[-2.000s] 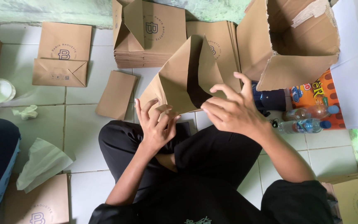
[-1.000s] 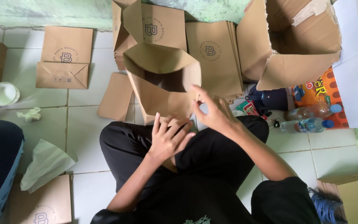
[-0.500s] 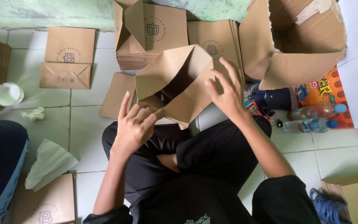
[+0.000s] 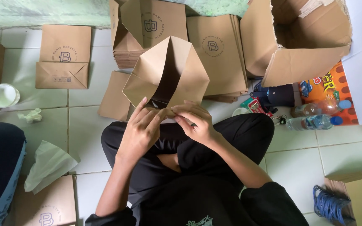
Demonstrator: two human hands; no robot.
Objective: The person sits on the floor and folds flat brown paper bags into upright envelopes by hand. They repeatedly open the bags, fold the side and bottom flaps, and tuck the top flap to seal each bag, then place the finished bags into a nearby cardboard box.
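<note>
A brown paper bag (image 4: 177,69) stands half unfolded in front of my crossed legs, its mouth gaping towards me. My left hand (image 4: 141,127) pinches the bag's near edge on the left. My right hand (image 4: 195,121) grips the same edge just to the right, fingers curled over the fold. Both hands sit close together above my knees in black trousers.
Stacks of flat brown bags (image 4: 221,50) lie behind it, with another flat bag (image 4: 63,56) on the tiles at left. A large open carton (image 4: 302,42) stands at the back right, plastic bottles (image 4: 315,121) beside it. A white cup (image 4: 3,95) and crumpled tissue (image 4: 47,165) lie left.
The bag has been turned from lying sideways to standing with its mouth facing me. Both hands moved in from the bag's sides and met at its near edge.
</note>
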